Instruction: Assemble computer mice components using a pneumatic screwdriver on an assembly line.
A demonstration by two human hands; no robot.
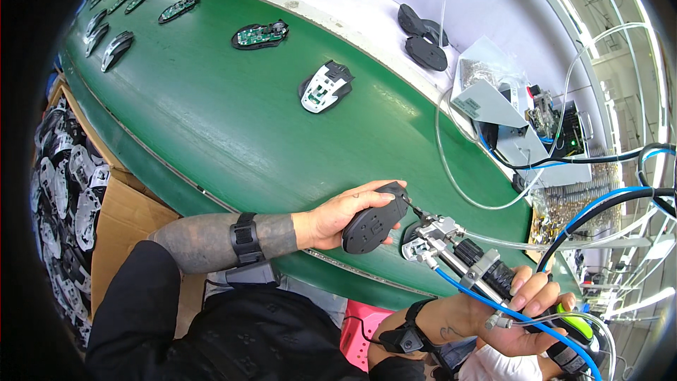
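Note:
My left hand (338,217) is closed round a black computer mouse (374,224), held above the belt with its underside facing me. In my right hand (534,301) is a powered screwdriver (486,268) with a black and bright green body, metal fittings and blue and clear hoses. Its slim tip points left and meets or nearly meets the far right end of the mouse; I cannot tell whether they touch. Partly hidden behind the screwdriver's head, a white and black mouse shell (412,245) lies on the belt.
A green conveyor belt (233,113) carries a white-topped mouse shell (326,87) and several mouse bases with green circuit boards (261,34). A screw feeder (557,127) stands at right, its hoses looping over the belt. A cardboard box (127,229) beside my left arm holds many shells.

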